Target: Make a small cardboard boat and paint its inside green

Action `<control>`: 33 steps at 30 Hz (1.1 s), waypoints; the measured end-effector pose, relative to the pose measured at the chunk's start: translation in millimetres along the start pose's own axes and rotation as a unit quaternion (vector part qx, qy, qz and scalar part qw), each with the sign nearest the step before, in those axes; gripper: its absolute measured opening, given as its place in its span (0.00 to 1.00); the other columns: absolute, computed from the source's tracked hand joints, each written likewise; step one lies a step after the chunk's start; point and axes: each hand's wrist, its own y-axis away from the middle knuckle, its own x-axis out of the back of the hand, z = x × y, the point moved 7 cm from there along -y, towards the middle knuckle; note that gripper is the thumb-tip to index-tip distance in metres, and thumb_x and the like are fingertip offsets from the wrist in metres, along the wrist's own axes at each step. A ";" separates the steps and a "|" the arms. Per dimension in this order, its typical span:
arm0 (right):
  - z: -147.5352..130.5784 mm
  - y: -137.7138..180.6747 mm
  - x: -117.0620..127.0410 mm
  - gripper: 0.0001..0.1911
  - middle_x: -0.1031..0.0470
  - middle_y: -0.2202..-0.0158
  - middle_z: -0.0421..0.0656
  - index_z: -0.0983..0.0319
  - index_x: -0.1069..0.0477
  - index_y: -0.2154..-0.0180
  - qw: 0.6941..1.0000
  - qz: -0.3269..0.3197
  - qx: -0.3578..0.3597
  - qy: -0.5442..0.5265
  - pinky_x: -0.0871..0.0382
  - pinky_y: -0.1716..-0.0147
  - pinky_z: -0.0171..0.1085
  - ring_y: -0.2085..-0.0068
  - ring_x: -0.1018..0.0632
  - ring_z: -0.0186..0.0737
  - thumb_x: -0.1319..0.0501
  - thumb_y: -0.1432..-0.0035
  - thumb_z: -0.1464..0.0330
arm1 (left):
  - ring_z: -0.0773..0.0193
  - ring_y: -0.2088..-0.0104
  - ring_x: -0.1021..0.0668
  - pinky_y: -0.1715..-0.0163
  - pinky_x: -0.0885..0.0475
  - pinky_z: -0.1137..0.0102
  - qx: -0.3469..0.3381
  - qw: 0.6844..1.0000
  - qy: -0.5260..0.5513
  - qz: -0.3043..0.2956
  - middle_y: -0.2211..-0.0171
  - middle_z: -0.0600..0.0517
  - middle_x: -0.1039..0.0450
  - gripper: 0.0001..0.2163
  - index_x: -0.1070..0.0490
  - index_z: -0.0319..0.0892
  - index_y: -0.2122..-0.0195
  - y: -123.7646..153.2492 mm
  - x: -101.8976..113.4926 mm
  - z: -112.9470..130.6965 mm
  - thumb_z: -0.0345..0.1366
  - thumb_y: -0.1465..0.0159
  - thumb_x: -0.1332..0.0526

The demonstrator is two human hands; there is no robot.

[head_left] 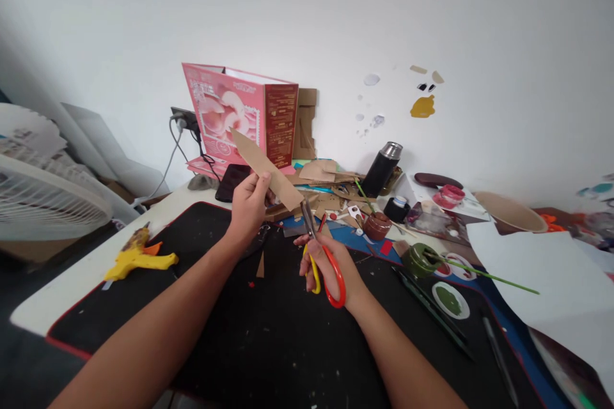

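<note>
Cardboard strip [274, 177], both hands [250, 199] outstretched

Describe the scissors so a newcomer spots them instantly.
Find the black mat with a red edge on the white table. Over it, the right hand holds the scissors, blades at the lower end of the brown cardboard strip in the left hand. Metal blades plus one red and one yellow handle loop set them apart from the cardboard scraps behind.

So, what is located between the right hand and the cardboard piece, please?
The scissor blades: in the head view, they extend from the right hand towards the lower end of the cardboard piece.
</note>
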 end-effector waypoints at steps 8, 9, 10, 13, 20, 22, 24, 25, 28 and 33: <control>4.1 2.5 -3.6 0.39 0.27 0.76 0.35 0.63 0.23 0.50 1.000 -0.004 0.011 0.024 0.33 0.83 0.30 0.83 0.26 0.32 0.35 0.37 0.33 | 0.68 0.81 0.30 0.80 0.36 0.73 -0.005 0.999 -0.021 -0.025 0.82 0.56 0.34 0.25 0.34 0.45 0.77 4.5 -8.6 9.9 0.57 0.32 0.32; 3.8 2.5 -3.5 0.39 0.27 0.76 0.35 0.63 0.23 0.50 1.000 -0.003 0.011 0.024 0.33 0.83 0.30 0.83 0.26 0.32 0.35 0.37 0.33 | 0.68 0.81 0.30 0.80 0.36 0.73 -0.005 0.999 -0.019 -0.028 0.82 0.56 0.34 0.25 0.34 0.45 0.77 4.9 -9.5 10.2 0.58 0.33 0.32; 3.4 2.4 -3.2 0.39 0.27 0.76 0.35 0.63 0.23 0.50 1.000 -0.003 0.011 0.025 0.33 0.82 0.30 0.83 0.26 0.32 0.35 0.37 0.34 | 0.68 0.82 0.30 0.80 0.36 0.73 -0.004 0.999 -0.018 -0.031 0.82 0.56 0.34 0.26 0.34 0.45 0.77 5.2 -10.3 10.5 0.59 0.33 0.31; 2.7 2.5 -2.4 0.38 0.27 0.76 0.35 0.62 0.23 0.50 1.000 -0.004 0.017 0.023 0.32 0.82 0.30 0.83 0.26 0.32 0.35 0.36 0.34 | 0.68 0.82 0.30 0.81 0.37 0.73 -0.002 0.999 -0.012 -0.040 0.82 0.56 0.33 0.26 0.33 0.45 0.76 6.5 -11.9 10.9 0.61 0.34 0.30; 2.5 4.2 -2.3 0.38 0.27 0.76 0.35 0.63 0.23 0.49 0.999 -0.007 0.015 0.033 0.33 0.82 0.30 0.82 0.26 0.32 0.36 0.35 0.34 | 0.68 0.83 0.31 0.82 0.37 0.73 0.001 0.999 -0.010 -0.048 0.83 0.57 0.33 0.26 0.32 0.45 0.76 7.2 -13.1 11.1 0.61 0.34 0.31; 1.7 3.9 -2.3 0.38 0.27 0.76 0.35 0.63 0.23 0.49 0.999 -0.006 0.010 0.035 0.33 0.82 0.30 0.82 0.26 0.32 0.36 0.36 0.34 | 0.68 0.83 0.31 0.82 0.37 0.73 -0.003 0.999 -0.013 -0.046 0.83 0.56 0.33 0.26 0.32 0.45 0.76 6.9 -13.2 12.1 0.61 0.34 0.30; 1.0 3.6 -2.4 0.38 0.28 0.77 0.35 0.63 0.23 0.49 0.999 -0.005 0.007 0.034 0.33 0.82 0.30 0.82 0.26 0.32 0.36 0.36 0.34 | 0.68 0.83 0.31 0.82 0.37 0.73 -0.006 0.999 -0.014 -0.044 0.83 0.56 0.33 0.26 0.32 0.45 0.76 6.9 -13.5 13.2 0.61 0.34 0.30; 0.7 3.4 -2.5 0.38 0.28 0.77 0.35 0.63 0.23 0.49 0.999 -0.005 0.007 0.033 0.33 0.82 0.30 0.82 0.26 0.32 0.36 0.36 0.34 | 0.68 0.83 0.32 0.82 0.38 0.73 -0.007 0.999 -0.014 -0.044 0.83 0.56 0.33 0.26 0.33 0.45 0.76 6.9 -13.6 13.7 0.61 0.34 0.30; 1.5 3.4 -2.8 0.37 0.27 0.76 0.34 0.62 0.23 0.49 0.999 -0.006 0.008 0.032 0.33 0.82 0.30 0.82 0.26 0.32 0.36 0.35 0.35 | 0.68 0.83 0.31 0.82 0.37 0.73 -0.007 0.999 -0.016 -0.047 0.83 0.56 0.33 0.26 0.33 0.45 0.76 7.2 -14.2 14.4 0.60 0.34 0.31; 5.6 3.8 -3.0 0.35 0.27 0.76 0.35 0.61 0.23 0.49 0.999 -0.008 0.006 0.039 0.33 0.82 0.30 0.83 0.26 0.33 0.36 0.34 0.37 | 0.67 0.82 0.31 0.81 0.36 0.73 -0.011 0.999 -0.027 -0.045 0.83 0.56 0.33 0.25 0.33 0.45 0.76 7.0 -14.1 14.1 0.58 0.32 0.32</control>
